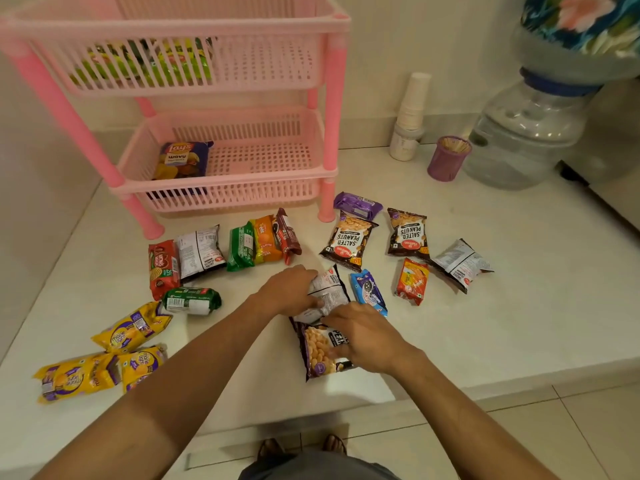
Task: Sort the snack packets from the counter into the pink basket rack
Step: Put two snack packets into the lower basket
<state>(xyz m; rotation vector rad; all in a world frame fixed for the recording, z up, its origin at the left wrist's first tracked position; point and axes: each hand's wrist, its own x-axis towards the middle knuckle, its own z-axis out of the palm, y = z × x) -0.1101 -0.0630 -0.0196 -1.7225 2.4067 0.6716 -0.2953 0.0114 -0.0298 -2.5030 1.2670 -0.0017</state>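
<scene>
We see the left hand (289,289) curled over the silver back of one salted peanuts packet (327,294), thumb and fingers pinching its near edge. The right hand (360,336) lies on a second peanuts packet (320,351) just below it, fingers bent down over the packet's upper edge; both packets rest on the white counter (485,323), overlapping where the hands meet.

Around them we find a blue Oreo pack (369,292) touching the right side of the upper packet, an orange packet (412,280) further right, two face-up salted peanuts packets (348,242) and (408,235), and another turned silver-side up (460,263). A purple pack (356,204) lies by the rack's front right leg. To the left sit a green, orange and maroon biscuit row (263,242), a red packet (162,266) and yellow biscuit packs (133,327).

The pink basket rack (332,98) stands at the back: a Lay's Wavy bag (183,161) in the lower basket, green packets (145,62) in the upper.
</scene>
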